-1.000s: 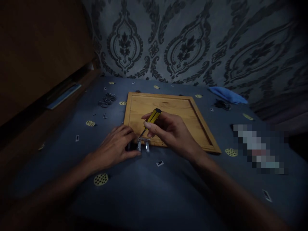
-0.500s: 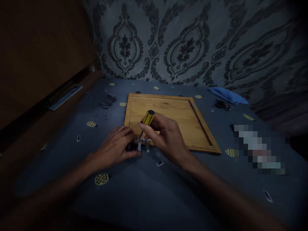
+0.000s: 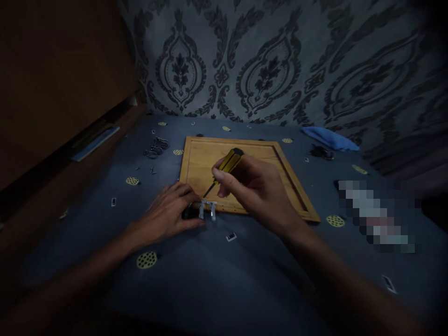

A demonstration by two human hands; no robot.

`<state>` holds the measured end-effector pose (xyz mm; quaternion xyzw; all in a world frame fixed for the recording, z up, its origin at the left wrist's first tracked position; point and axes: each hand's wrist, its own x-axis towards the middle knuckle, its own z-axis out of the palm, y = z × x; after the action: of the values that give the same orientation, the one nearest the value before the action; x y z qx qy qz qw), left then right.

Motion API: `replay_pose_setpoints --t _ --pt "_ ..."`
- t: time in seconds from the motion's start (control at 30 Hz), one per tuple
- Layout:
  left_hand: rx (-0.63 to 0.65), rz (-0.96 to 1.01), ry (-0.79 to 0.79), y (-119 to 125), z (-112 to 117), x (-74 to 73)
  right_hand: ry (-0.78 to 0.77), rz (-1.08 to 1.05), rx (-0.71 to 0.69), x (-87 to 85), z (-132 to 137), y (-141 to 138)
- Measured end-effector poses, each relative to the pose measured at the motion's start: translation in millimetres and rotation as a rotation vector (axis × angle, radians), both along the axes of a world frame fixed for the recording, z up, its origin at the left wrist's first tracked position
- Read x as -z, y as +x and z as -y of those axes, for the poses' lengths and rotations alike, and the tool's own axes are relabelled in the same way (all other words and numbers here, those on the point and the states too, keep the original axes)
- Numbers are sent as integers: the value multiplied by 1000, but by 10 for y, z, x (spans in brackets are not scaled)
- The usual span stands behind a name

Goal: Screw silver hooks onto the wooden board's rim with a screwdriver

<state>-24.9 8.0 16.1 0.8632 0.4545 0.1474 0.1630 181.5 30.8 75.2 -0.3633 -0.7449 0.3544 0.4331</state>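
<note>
A framed wooden panel (image 3: 252, 151) lies flat on the blue patterned cloth. At its near edge, towards the left, sits a silvery metal hinge (image 3: 213, 213). My left hand (image 3: 171, 207) holds the hinge, fingers over the panel's edge and thumb on the near side; part of the hinge is hidden behind them. Between the thumb and fingers of my right hand (image 3: 261, 191) is a screwdriver (image 3: 228, 167) with a yellow and black handle. It leans to the right, its tip just above the hinge; whether it touches is unclear.
Several dark metal loops (image 3: 157, 146) and a few small screws (image 3: 153, 170) lie on the left. At the back right are a blue cloth (image 3: 329, 138) and a dark object (image 3: 322, 152). A pixelated item (image 3: 378, 217) lies to the right. Brown furniture (image 3: 63, 70) borders the left side.
My right hand has moved to the right and tilted the screwdriver over, drawing its tip up from the hinge. My left hand has stayed in place.
</note>
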Motion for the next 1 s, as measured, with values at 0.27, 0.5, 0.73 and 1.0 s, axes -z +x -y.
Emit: replay_pose_setpoints --t 0.27,0.5,0.73,1.0 --pt "-9 1 16 -5 9 27 -19 15 -7 76 -30 27" --pt "-9 43 -20 -21 11 48 -24 15 -28 158 -40 13" --pt "-4 63 9 -37 6 84 -39 20 -22 193 -57 18" --pt "-9 51 -12 -21 4 43 -14 46 -38 206 -65 14"
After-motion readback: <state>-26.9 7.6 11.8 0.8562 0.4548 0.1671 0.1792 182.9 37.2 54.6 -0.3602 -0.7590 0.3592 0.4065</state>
